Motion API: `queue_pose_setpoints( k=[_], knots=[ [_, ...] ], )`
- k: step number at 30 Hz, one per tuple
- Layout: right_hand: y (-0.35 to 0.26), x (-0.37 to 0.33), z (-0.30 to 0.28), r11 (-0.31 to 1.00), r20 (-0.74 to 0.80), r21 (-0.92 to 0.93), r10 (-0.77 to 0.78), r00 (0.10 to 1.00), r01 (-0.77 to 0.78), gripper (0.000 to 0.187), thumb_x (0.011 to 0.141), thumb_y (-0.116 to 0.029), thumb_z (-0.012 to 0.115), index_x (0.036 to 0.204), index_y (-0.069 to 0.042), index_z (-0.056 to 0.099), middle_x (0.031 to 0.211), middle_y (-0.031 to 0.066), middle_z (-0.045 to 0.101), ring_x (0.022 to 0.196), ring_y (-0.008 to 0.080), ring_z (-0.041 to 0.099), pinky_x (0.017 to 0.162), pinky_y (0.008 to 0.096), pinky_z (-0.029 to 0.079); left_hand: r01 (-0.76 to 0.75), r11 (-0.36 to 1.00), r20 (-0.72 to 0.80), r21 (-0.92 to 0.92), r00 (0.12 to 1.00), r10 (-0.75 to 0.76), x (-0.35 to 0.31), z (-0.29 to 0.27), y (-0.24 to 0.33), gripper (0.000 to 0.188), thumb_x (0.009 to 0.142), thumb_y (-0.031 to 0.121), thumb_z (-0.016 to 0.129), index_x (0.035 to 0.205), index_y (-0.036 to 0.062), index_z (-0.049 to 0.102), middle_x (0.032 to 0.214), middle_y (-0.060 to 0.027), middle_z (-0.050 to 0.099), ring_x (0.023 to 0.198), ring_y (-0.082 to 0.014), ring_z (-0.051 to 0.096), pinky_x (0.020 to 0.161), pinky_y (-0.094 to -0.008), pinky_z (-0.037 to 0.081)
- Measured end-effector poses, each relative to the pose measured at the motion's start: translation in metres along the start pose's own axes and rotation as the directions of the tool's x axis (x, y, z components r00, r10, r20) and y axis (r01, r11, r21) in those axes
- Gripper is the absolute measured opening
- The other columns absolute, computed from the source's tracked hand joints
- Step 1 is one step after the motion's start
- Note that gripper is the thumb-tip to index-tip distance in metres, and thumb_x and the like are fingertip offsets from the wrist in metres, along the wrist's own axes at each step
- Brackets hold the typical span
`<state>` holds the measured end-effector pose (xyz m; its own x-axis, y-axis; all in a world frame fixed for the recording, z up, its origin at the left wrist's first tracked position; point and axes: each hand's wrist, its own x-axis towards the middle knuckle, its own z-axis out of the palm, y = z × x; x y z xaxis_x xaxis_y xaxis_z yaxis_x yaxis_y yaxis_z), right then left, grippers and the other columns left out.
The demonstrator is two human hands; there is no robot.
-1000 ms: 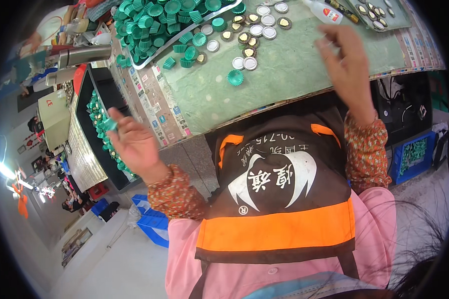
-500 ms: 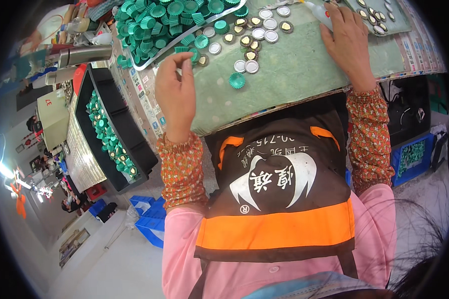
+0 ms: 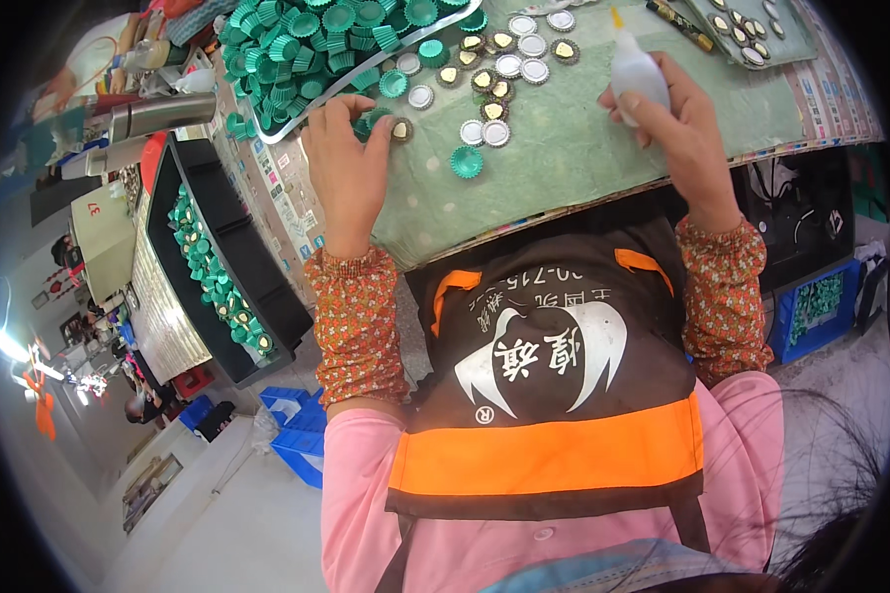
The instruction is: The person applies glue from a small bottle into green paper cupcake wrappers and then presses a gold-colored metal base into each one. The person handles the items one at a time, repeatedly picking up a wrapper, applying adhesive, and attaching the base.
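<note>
My right hand (image 3: pixel 677 119) is wrapped round a white squeeze bottle (image 3: pixel 641 81) with a thin yellow tip, raised above the table and pointing away from me. My left hand (image 3: pixel 346 173) is by the near corner of the tray, with a green crown cap (image 3: pixel 368 123) between its thumb and fingers. Just right of that thumb lies a dark crown cap with a cream centre (image 3: pixel 401 128). Several more dark caps (image 3: pixel 483 79), silvery white caps (image 3: pixel 534 71) and a single green crown cap (image 3: pixel 467 161) are scattered on the green table cover (image 3: pixel 564 168).
A tray (image 3: pixel 366 69) heaped with green crown caps stands at the far left. At the far right are a clear tray (image 3: pixel 791 44) with more caps and a black-and-gold pen (image 3: pixel 680 24). A black bin (image 3: pixel 237 217) holding green caps sits left of the table.
My right hand has picked up the squeeze bottle and brought it left and nearer, uncovering the pen. My left hand has lowered its fingers onto a green crown cap.
</note>
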<state>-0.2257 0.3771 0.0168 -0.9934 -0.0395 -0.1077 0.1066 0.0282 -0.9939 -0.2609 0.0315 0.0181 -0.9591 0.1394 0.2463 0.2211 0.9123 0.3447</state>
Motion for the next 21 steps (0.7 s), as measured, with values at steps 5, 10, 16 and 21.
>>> queue_pose_setpoints(
  k=[5, 10, 16, 21],
  knots=[
    [-0.013, -0.018, 0.04, 0.989, 0.149, 0.128, 0.054, 0.987, -0.073, 0.028, 0.093, -0.018, 0.064, 0.115, -0.002, 0.056, 0.095, 0.0043, 0.073, 0.082, 0.0066, 0.06, 0.07, 0.0244, 0.047, 0.012, 0.993, -0.103, -0.116, 0.994, -0.024, -0.005, -0.001, 0.004, 0.019, 0.093, 0.016, 0.07, 0.103, 0.0039, 0.06, 0.099, -0.0078, 0.064, 0.092, -0.0203, 0.059, 0.08, -0.0342, 0.046],
    [-0.01, -0.031, 0.073, 0.991, 0.218, 0.135, -0.019, 0.976, -0.011, 0.041, 0.09, -0.018, 0.073, 0.123, -0.004, 0.053, 0.098, 0.0007, 0.065, 0.088, 0.0065, 0.059, 0.078, 0.0239, 0.048, 0.228, 0.507, 0.119, -0.831, 0.964, -0.238, -0.028, 0.0, 0.043, 0.019, 0.103, 0.017, 0.06, 0.114, 0.0067, 0.048, 0.092, -0.0061, 0.062, 0.071, -0.0093, 0.059, 0.06, -0.0222, 0.046],
    [-0.016, -0.038, 0.091, 0.989, 0.199, 0.149, -0.023, 0.98, -0.007, 0.043, 0.086, -0.015, 0.077, 0.119, -0.004, 0.053, 0.098, 0.0026, 0.061, 0.089, 0.0081, 0.058, 0.075, 0.0272, 0.05, 0.418, 0.352, 0.374, -0.838, 0.908, -0.187, -0.071, -0.007, 0.097, 0.021, 0.106, 0.021, 0.053, 0.119, 0.0073, 0.042, 0.088, -0.0057, 0.064, 0.064, -0.0098, 0.061, 0.052, -0.0212, 0.048],
    [-0.013, -0.042, 0.082, 0.987, 0.23, 0.071, 0.127, 0.965, -0.147, 0.04, 0.083, -0.012, 0.07, 0.117, -0.001, 0.052, 0.095, 0.0125, 0.064, 0.085, 0.0156, 0.064, 0.07, 0.0346, 0.055, 0.708, -0.102, 0.711, -0.699, 0.703, 0.011, -0.079, -0.015, 0.098, 0.039, 0.103, 0.024, 0.058, 0.133, 0.0074, 0.039, 0.098, -0.0118, 0.063, 0.074, -0.0149, 0.065, 0.063, -0.0255, 0.057]
  ],
)
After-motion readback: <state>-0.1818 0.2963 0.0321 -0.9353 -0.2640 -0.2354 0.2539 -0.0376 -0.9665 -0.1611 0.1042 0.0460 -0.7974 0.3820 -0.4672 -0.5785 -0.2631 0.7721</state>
